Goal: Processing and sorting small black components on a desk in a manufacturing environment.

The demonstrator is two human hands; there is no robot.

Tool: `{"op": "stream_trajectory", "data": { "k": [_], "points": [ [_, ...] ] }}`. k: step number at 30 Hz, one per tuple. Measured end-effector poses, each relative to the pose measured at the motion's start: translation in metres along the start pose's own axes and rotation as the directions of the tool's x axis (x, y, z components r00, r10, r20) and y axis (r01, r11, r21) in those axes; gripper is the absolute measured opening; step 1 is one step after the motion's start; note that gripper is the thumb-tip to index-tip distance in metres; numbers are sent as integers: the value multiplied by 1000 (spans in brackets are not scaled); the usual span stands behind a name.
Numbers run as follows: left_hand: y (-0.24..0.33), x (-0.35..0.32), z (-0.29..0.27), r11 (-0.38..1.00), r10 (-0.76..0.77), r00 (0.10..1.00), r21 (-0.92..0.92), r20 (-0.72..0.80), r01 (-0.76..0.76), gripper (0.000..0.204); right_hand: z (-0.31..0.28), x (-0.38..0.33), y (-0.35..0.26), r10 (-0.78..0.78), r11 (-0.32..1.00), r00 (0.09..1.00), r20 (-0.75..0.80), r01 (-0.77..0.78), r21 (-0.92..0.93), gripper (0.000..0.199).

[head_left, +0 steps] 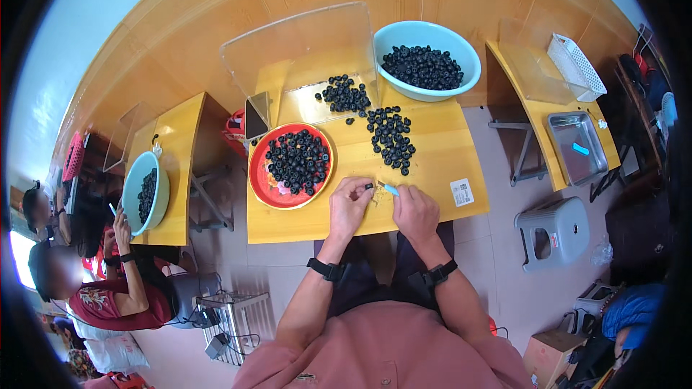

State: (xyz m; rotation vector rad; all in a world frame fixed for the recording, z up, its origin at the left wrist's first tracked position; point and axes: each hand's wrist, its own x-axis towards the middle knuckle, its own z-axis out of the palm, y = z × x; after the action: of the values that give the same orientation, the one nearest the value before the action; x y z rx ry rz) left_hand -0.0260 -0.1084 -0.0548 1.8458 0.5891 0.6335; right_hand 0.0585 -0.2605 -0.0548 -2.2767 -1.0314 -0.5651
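Observation:
Near the front edge of the yellow table [440,151], my left hand [349,205] pinches a small dark, bead-like round piece [369,186]. Close beside it, my right hand [416,212] is closed on a thin tool with a light blue handle [391,190], its tip pointing at the piece. Pale crumbs [378,198] lie on the wood under the fingers. To the left, a red plate with a yellow rim [256,173] carries many similar dark pieces. A loose pile of dark pieces [391,137] spreads on the table beyond my hands.
A light blue basin [472,72] full of dark pieces stands at the back right, next to a clear plastic screen [288,50]. A white label [462,192] lies at the right. Another person [122,295] works at the left table; a grey stool [553,234] stands right.

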Motion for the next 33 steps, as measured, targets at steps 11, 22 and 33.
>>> {"op": "stream_trajectory", "data": {
  "k": [11, 22, 33],
  "points": [
    [1, -6, 1, 999, -11, 999, -40, 37, 12, 18, -2, -2, -1, -3, 1000, 1000, 11, 3, -10, 15],
    [-1, -6, 4, 998, -3, 1000, -69, 16, 4, 25, -1, -1, -1, -98, 995, 994, 53, 96, 25, 10],
    [-2, -8, 5, 997, 39, 999, -72, 1, -39, 26, -1, 0, -1, -96, 995, 992, 76, 96, 4, 12]
  ]
}}
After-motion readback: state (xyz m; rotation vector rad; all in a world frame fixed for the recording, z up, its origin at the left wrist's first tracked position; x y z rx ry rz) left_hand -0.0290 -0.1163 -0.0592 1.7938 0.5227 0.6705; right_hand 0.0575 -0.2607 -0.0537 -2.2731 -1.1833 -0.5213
